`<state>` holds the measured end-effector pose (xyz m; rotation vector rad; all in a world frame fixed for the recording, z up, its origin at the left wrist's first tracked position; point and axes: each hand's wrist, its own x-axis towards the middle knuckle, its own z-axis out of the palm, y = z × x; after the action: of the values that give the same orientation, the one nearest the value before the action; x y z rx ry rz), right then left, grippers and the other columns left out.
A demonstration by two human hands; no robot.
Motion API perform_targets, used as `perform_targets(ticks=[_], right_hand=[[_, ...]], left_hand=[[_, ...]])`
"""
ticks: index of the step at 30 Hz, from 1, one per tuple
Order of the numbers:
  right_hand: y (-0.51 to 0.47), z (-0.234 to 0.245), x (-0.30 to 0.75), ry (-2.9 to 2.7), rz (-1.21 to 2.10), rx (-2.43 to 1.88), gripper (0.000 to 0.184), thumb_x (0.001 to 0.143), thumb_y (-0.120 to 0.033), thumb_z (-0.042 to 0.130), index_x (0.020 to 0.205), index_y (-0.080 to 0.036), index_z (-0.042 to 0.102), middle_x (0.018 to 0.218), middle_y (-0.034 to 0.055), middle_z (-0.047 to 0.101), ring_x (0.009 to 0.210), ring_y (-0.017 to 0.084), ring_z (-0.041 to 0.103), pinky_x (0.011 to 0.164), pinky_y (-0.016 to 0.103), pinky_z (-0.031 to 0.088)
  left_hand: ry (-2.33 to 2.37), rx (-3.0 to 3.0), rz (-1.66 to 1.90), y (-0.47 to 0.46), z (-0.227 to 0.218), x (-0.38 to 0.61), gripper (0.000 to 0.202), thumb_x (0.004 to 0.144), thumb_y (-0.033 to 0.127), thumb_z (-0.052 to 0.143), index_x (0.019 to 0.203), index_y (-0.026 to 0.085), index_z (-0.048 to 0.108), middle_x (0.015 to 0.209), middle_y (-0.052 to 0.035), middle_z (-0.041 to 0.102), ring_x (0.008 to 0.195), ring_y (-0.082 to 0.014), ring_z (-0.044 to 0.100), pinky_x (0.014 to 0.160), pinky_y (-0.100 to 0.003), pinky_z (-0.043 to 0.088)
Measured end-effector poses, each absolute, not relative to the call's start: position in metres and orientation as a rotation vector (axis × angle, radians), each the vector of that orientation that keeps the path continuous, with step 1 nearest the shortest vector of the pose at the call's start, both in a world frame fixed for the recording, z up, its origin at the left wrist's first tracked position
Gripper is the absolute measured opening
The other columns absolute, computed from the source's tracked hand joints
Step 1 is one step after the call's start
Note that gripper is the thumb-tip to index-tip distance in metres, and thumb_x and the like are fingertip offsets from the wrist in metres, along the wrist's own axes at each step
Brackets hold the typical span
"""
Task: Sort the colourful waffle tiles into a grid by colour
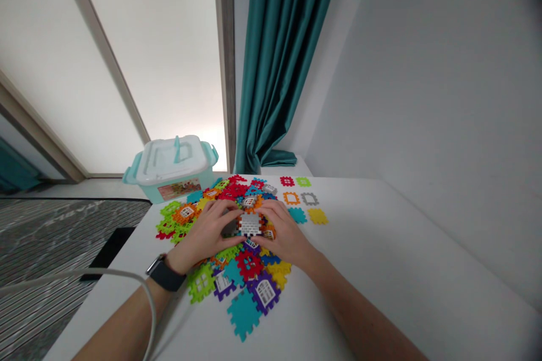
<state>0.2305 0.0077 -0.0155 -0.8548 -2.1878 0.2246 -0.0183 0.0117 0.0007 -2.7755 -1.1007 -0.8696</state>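
Two hands are working mid-heap: left hand (205, 235) and right hand (285, 232) are pressing curled fingers (226, 212) against both sides of a grey brick-pattern tile (249, 224). Most plastic tiles (243, 313) are lying piled on the white table (381, 248); six sorted tiles (297, 215) are sitting apart.

The left hand (206, 232) and right hand (282, 231) hide the plastic tiles (249, 265) beneath them, shapes unseen

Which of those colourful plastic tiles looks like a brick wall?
The grey-and-white brick-patterned tile, held between the left hand and right hand. The tiles around it are bright colours, plain or printed with windows.
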Motion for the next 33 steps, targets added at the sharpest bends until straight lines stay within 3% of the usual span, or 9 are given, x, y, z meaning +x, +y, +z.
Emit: perform_targets(ticks=[16, 22, 27, 30, 33], right_hand=[[0.0074, -0.0144, 0.2305, -2.202, 0.183, -0.827, 0.053, 0.088, -0.037, 0.075, 0.134, -0.024, 0.054, 0.130, 0.0130, 0.061, 0.125, 0.030, 0.056, 0.108, 0.053, 0.048], [0.0076, -0.0163, 0.2331, -2.216, 0.017, -0.736, 0.030, 0.096, -0.024, 0.063, 0.127, -0.026, 0.061, 0.135, 0.0110, 0.061, 0.129, 0.027, 0.056, 0.108, 0.051, 0.049], [0.0056, -0.0131, 0.2310, -2.151, 0.004, -0.660, 0.016, 0.099, -0.020, 0.060, 0.110, -0.024, 0.070, 0.120, 0.0095, 0.069, 0.118, 0.024, 0.061, 0.102, 0.044, 0.052], [0.0033, -0.0104, 0.2274, -2.106, 0.153, -0.688, 0.014, 0.099, -0.022, 0.059, 0.104, -0.023, 0.072, 0.105, 0.0078, 0.073, 0.107, 0.023, 0.065, 0.097, 0.042, 0.053], [0.0015, -0.0083, 0.2237, -2.014, 0.398, -0.853, 0.014, 0.097, -0.028, 0.061, 0.095, -0.023, 0.075, 0.092, 0.0060, 0.074, 0.092, 0.022, 0.067, 0.086, 0.038, 0.055]], left_hand=[[-1.090, -2.753, -0.928, 0.0130, -0.0005, -0.0185, 0.044, 0.085, 0.042, 0.077, 0.120, 0.021, 0.063, 0.119, -0.0113, 0.062, 0.111, -0.0301, 0.060, 0.096, -0.047, 0.046], [-1.121, -2.762, -1.033, 0.0138, -0.0016, -0.0212, 0.044, 0.087, 0.043, 0.073, 0.124, 0.021, 0.062, 0.124, -0.0123, 0.060, 0.115, -0.0306, 0.057, 0.098, -0.048, 0.047], [-1.165, -2.868, -1.068, 0.0126, -0.0004, -0.0216, 0.037, 0.089, 0.046, 0.072, 0.117, 0.022, 0.067, 0.123, -0.0112, 0.060, 0.115, -0.0300, 0.057, 0.099, -0.048, 0.047], [-1.184, -2.933, -1.090, 0.0119, 0.0026, -0.0206, 0.022, 0.095, 0.041, 0.065, 0.106, 0.024, 0.072, 0.119, -0.0090, 0.060, 0.114, -0.0278, 0.058, 0.099, -0.046, 0.046], [-1.202, -3.000, -1.248, 0.0114, 0.0070, -0.0176, 0.020, 0.100, 0.035, 0.057, 0.097, 0.023, 0.073, 0.115, -0.0079, 0.060, 0.111, -0.0239, 0.059, 0.098, -0.041, 0.047]])
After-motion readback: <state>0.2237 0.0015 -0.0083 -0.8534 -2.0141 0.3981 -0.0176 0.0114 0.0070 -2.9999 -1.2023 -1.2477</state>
